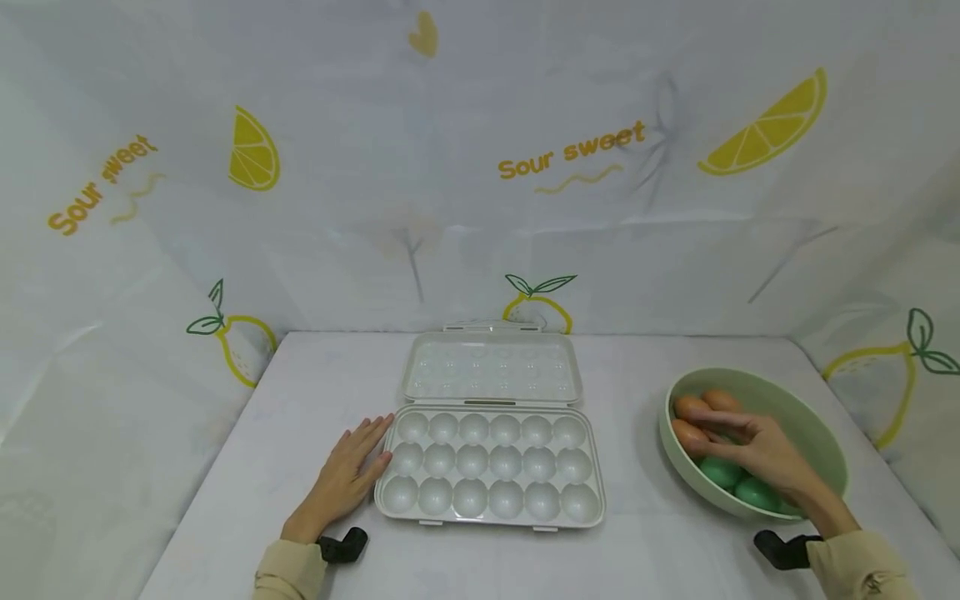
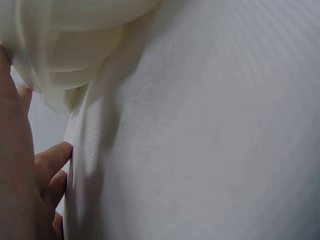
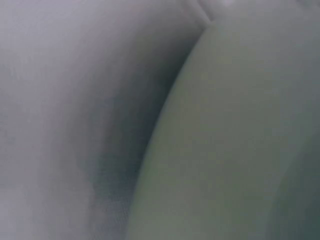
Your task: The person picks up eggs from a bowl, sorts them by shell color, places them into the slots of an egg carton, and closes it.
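Observation:
An egg storage box point(image 1: 489, 521) lies with its lid point(image 1: 492, 367) folded back, and its rows of round cups hold nothing. My left hand point(image 1: 347, 472) rests at the box's left edge with fingers extended; the left wrist view shows its fingers point(image 2: 54, 162) beside the cups' rounded underside point(image 2: 80, 47). To the right, my right hand point(image 1: 765, 454) reaches into a pale green bowl point(image 1: 798, 417), thumb and fingers around a brown egg point(image 1: 687, 435). Other brown eggs point(image 1: 722, 401) and green eggs point(image 1: 756, 493) lie beneath and beside this hand. Only the bowl's outer wall point(image 3: 215, 130) shows, blurred, in the right wrist view.
A white cloth covers the table point(image 1: 262, 433). Behind it and at both sides hangs a white curtain point(image 1: 360, 167) printed with lemons and lettering. The bowl stands near the table's right edge.

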A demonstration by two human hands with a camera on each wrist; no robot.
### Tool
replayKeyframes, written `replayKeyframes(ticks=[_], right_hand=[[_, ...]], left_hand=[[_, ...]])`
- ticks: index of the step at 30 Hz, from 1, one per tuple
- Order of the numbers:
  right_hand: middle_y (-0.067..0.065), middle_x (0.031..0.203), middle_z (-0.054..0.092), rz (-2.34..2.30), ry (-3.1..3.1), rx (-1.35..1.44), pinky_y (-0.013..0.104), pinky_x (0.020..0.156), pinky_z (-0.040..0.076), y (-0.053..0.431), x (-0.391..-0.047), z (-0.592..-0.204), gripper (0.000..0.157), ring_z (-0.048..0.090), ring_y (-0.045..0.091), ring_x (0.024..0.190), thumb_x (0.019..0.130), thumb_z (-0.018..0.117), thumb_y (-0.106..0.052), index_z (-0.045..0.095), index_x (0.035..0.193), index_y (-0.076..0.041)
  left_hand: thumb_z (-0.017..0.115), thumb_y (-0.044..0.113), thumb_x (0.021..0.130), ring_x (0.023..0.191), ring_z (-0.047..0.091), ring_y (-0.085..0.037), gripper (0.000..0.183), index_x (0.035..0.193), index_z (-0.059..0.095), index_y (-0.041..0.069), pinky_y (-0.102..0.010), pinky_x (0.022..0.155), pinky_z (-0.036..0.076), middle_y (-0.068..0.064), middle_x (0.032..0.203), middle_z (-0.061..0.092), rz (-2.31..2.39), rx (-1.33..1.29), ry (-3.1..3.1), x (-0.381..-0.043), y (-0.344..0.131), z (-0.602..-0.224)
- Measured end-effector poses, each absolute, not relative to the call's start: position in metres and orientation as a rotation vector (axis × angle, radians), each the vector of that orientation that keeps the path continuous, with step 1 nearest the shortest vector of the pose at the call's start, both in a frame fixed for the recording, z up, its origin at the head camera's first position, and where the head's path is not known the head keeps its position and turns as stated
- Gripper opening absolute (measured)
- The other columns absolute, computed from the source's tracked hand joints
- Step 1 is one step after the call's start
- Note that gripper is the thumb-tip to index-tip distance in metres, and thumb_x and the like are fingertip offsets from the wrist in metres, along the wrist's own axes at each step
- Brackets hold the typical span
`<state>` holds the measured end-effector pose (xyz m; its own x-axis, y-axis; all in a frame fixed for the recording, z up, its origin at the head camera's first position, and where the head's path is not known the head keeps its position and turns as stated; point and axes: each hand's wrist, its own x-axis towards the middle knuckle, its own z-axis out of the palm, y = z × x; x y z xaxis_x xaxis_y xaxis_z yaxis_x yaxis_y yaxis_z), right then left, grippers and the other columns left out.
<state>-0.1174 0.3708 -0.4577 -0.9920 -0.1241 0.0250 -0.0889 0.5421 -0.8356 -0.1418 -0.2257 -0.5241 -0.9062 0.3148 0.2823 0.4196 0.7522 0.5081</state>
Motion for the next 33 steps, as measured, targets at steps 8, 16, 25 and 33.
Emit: replayKeyframes(ticks=[8,16,25,33], right_hand=[[-0.04,0.12,0.056,-1.475,2.737,-0.304,-0.001,0.084,0.047,0.368,-0.123,-0.465,0.046,0.048,-0.027,0.11,0.084,0.08,0.0,0.067,0.127,0.007],[-0.035,0.119,0.062,-1.527,2.661,-0.435,0.0,0.08,0.048,0.367,-0.127,-0.472,0.041,0.053,-0.022,0.106,0.083,0.076,0.009,0.07,0.124,0.006],[-0.036,0.118,0.062,-1.545,2.684,-0.451,0.0,0.08,0.049,0.365,-0.127,-0.474,0.04,0.055,-0.021,0.105,0.082,0.076,0.01,0.07,0.122,0.008],[-0.04,0.117,0.059,-1.482,2.795,-0.381,-0.002,0.083,0.046,0.363,-0.121,-0.467,0.047,0.047,-0.028,0.111,0.085,0.079,0.001,0.064,0.127,0.014]], left_hand=[[0.06,0.025,0.101,0.145,0.043,-0.049,0.056,0.155,0.046,0.017,-0.072,0.119,0.027,-0.021,0.153,0.052,-0.87,-0.576,-2.765,-0.142,-0.227,-0.522],[0.061,0.026,0.101,0.144,0.044,-0.048,0.057,0.156,0.046,0.02,-0.072,0.118,0.029,-0.02,0.153,0.053,-0.855,-0.582,-2.761,-0.143,-0.225,-0.526],[0.061,0.027,0.101,0.145,0.044,-0.047,0.057,0.156,0.045,0.021,-0.07,0.119,0.028,-0.019,0.154,0.052,-0.86,-0.573,-2.779,-0.142,-0.227,-0.525],[0.06,0.026,0.101,0.144,0.044,-0.049,0.055,0.154,0.048,0.017,-0.071,0.118,0.029,-0.021,0.152,0.053,-0.868,-0.573,-2.765,-0.14,-0.225,-0.523]])
